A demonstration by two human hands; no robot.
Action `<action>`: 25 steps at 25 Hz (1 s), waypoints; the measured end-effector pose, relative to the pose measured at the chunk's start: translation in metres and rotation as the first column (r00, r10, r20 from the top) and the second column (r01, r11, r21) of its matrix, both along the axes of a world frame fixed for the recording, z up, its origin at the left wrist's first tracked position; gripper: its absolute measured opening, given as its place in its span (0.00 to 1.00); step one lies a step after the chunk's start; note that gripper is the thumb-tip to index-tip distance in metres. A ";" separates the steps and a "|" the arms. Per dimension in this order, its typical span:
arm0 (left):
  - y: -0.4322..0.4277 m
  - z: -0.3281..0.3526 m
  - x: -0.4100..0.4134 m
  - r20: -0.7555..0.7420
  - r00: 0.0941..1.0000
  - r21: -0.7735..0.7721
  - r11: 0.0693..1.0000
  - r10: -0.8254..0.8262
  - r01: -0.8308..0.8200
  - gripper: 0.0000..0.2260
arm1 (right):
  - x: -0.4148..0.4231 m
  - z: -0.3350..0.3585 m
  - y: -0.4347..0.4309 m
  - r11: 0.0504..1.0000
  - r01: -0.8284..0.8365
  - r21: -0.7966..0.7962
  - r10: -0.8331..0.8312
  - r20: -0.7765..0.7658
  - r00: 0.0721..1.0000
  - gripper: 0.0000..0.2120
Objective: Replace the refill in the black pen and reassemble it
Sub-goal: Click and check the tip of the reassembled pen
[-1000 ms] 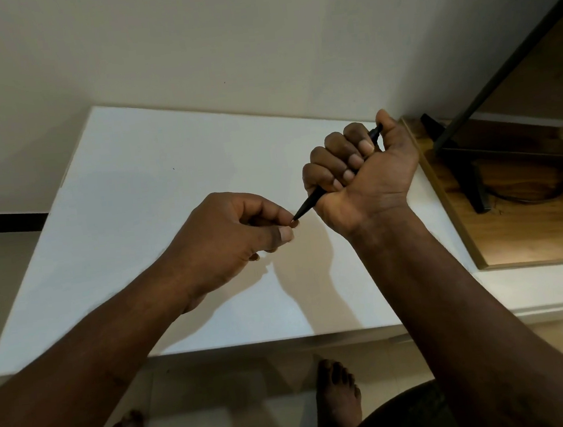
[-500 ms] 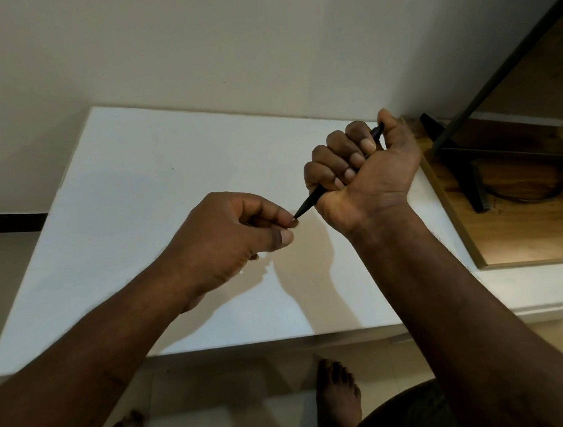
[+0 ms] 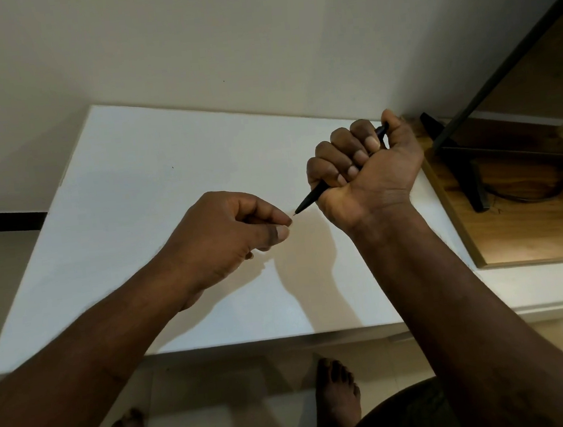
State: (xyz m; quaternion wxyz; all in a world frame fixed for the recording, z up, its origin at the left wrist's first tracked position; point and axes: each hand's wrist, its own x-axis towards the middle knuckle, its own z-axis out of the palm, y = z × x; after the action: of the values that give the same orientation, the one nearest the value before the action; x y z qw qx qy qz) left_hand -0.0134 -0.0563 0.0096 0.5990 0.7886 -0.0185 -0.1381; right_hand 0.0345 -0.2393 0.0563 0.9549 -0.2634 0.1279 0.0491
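Worktop (image 3: 127, 200), white, flat, rectangular, back edge against a pale wall (image 3: 188, 43).

Left hand (image 3: 233, 231), over the middle of the worktop, knuckles up, fingers curled. Thumb and forefinger tips are pressed together and point right. Whether anything sits between them cannot be told.

Slim black pen (image 3: 310, 201), held in the air over the right half of the worktop and slanted from lower left to upper right. Its fine writing tip lies just beside the left forefinger tip, with a hair of gap showing. The barrel's middle is hidden inside the fist, and the back end shows between forefinger and thumb.

Right hand (image 3: 365, 170), toward the back right corner, palm side to the camera, all fingers wrapped tight round the pen.

Brown wooden board (image 3: 516, 235), flat on the worktop's right end.

Black stand (image 3: 469, 178), foot resting on the board, with a black cable (image 3: 546, 193) trailing right.

Bare feet (image 3: 338, 393), two, on the floor (image 3: 204, 393) below the front edge.
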 end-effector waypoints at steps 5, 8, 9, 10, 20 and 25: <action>0.001 -0.005 0.001 -0.071 0.997 0.052 0.999 0.014 -0.011 0.01 | 0.000 0.001 -0.001 1.000 0.007 0.004 -0.007 -0.005 1.000 0.24; 0.000 -0.003 0.001 -0.070 0.998 0.036 0.999 0.003 0.000 0.02 | 0.000 0.002 -0.001 1.000 0.013 0.022 -0.013 -0.004 1.000 0.24; 0.000 -0.003 0.001 -0.066 0.998 0.028 1.000 -0.002 0.004 0.02 | 0.000 0.001 -0.001 0.999 0.012 0.031 -0.012 -0.006 1.000 0.24; 0.000 -0.002 0.001 -0.059 0.998 0.023 1.000 -0.007 0.008 0.02 | 0.000 0.001 -0.001 0.999 0.009 0.038 -0.009 -0.008 1.000 0.25; -0.001 0.005 -0.002 -0.004 1.000 -0.047 0.999 -0.027 0.027 0.04 | -0.001 0.001 -0.001 0.999 0.012 0.041 -0.012 -0.018 1.000 0.23; -0.002 0.006 -0.002 0.002 1.000 -0.048 0.999 -0.026 0.026 0.03 | -0.001 0.002 0.000 0.999 -0.005 0.044 0.005 -0.010 1.000 0.24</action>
State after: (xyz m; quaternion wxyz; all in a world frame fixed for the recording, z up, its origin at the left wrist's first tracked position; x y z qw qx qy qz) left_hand -0.0153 -0.0578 0.0154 0.6158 0.7738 -0.0326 -0.1451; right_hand 0.0331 -0.2391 0.0582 0.9597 -0.2426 0.1307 0.0556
